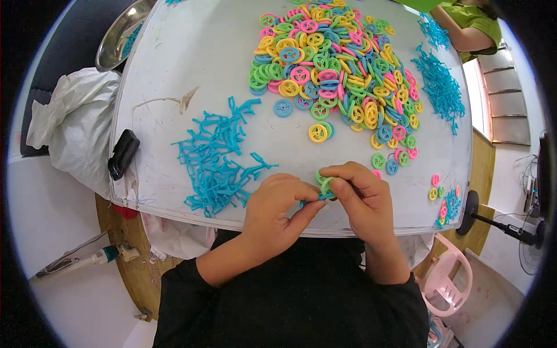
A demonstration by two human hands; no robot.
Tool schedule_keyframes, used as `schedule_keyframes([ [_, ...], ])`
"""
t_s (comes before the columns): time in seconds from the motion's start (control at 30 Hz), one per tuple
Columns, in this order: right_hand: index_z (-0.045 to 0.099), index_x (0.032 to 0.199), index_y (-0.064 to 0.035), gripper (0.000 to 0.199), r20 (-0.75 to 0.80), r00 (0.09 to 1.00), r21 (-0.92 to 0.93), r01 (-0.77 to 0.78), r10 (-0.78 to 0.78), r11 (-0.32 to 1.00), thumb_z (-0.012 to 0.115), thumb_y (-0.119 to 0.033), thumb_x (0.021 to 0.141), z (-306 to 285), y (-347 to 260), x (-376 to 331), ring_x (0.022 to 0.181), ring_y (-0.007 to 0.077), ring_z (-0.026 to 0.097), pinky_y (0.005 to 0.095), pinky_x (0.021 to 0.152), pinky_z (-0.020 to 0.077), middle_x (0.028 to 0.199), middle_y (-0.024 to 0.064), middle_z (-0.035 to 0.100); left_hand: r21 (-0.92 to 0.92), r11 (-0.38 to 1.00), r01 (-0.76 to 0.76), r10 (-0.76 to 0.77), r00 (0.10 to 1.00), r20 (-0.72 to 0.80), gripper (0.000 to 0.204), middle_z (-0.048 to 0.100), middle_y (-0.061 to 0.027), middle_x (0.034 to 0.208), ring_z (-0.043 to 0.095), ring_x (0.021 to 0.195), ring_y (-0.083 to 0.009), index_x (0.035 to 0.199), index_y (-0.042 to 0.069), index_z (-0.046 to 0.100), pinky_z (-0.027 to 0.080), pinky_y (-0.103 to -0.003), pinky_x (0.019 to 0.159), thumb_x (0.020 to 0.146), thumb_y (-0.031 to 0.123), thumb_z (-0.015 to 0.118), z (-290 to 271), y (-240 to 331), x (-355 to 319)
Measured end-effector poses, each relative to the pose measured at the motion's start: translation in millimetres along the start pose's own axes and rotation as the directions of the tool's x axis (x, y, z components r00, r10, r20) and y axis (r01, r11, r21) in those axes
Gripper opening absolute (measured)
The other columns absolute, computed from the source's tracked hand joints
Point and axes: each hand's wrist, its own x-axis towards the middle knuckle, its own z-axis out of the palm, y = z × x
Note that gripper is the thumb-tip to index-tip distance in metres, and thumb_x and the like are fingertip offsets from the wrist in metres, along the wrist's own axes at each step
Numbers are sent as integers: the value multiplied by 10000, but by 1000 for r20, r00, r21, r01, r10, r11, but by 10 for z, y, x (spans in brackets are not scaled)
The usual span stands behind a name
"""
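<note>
Both of your hands meet at the near edge of the white tabletop [174,69], just in front of your body. Your right hand [362,194] pinches a small green plastic wheel ring [324,184] between thumb and fingers, and your left hand [278,206] is closed narrow against it, with its fingertips on a thin blue plastic piece [316,199] below the ring. Most of the blue piece is hidden, so I cannot tell how far it already sits in the ring.

Beyond the green ring, further from you, lies the big heap of pink, yellow, green and blue plastic wheel rings [333,69]. Some loose rings are scattered just beyond it. Left of the ring is a tangled pile of blue plastic branched pieces [217,159]. A second pile of the same blue pieces [441,87] lies far to its right, near another person in a green sleeve [473,26]. A few small finished pieces [444,203] rest right of the ring, at the tabletop's corner. A black flat object [123,153] sits at the left edge.

I think the main risk is the edge. You hold the parts almost over it, so if your fingers slip, the ring or blue piece may fall to your lap or the floor. Too much pressure at an angle may also bend the thin blue part.
</note>
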Motion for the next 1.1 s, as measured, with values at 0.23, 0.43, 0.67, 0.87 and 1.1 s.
schedule_keyframes([
  [0.23, 605, 1195, 35, 279, -86, 996, 192, 13, 4, 981, 656, -7, 924, 71, 135, -99, 913, 97, 598, 228, 768, 482, 1000, 57, 638, -325, 908, 264, -243, 964, 104, 154, 667, -53, 967, 607, 882, -114, 993, 19, 621, 482, -271, 804, 873, 4, 717, -9, -24, -71],
  [0.43, 602, 1197, 37, 323, -64, 997, 328, 59, -40, 943, 688, 29, 886, 98, 144, -142, 933, 123, 609, 246, 791, 496, 1053, 77, 629, -433, 866, 249, -272, 962, 11, 115, 690, -42, 860, 637, 796, -90, 948, 30, 651, 476, -236, 708, 876, 67, 731, 55, -65, -80],
  [0.67, 635, 1190, 8, 383, -11, 980, -65, 196, -197, 978, 741, 48, 823, 7, 144, -124, 848, 126, 590, 260, 729, 486, 1013, 68, 636, -473, 840, 267, -308, 951, -11, 115, 681, -30, 847, 623, 792, -72, 941, 35, 656, 462, -227, 705, 880, 82, 741, 76, -64, -102],
  [0.87, 677, 1141, -16, 371, 55, 952, -310, 303, -301, 901, 773, 21, 784, -40, 85, -55, 723, 158, 597, 273, 636, 476, 858, 75, 643, -355, 882, 310, -323, 946, 23, 99, 692, -46, 850, 637, 777, -94, 894, 44, 669, 469, -246, 687, 867, 88, 754, 48, -108, -108],
  [1.1, 665, 1163, 17, 306, 111, 994, -46, 6, -1, 999, 694, 19, 859, -140, 12, -140, 732, 124, 622, 255, 620, 495, 864, 72, 662, -343, 881, 327, -303, 945, 124, 118, 692, -72, 968, 640, 883, -124, 932, 19, 655, 491, -274, 798, 854, 0, 743, -2, -21, -111],
])
